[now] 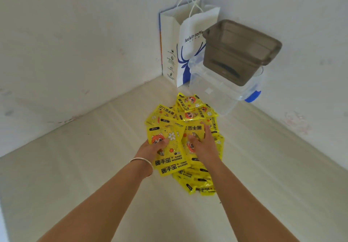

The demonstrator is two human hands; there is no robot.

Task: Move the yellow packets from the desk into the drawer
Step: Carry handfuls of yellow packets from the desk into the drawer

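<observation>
The pale wood-grain table [75, 166] runs into a corner formed by two white walls; the open surface lies to the left and toward the viewer, which is the free room for carrying things off. No drawer is in view, so the route to it cannot be judged.

In the corner stands a white paper carrier bag with a blue deer print [180, 53], and just beside it a clear plastic box with a blue latch [226, 95] carrying a smoky grey plastic tub [239, 53] on top. These close off the far side.

The heap of glossy yellow hand-warmer packets [190, 113] lies mid-table, its far edge near the clear box, none yet moved off.

The left hand [150, 148] grips a small stack of packets [169, 155], thumb on top, apparently gathering a batch to lift several at once. The right hand [202, 144] presses down on the heap, fingers curling onto a packet, seemingly adding it to the stack. A thin silver bangle [144, 163] sits on the left wrist.
</observation>
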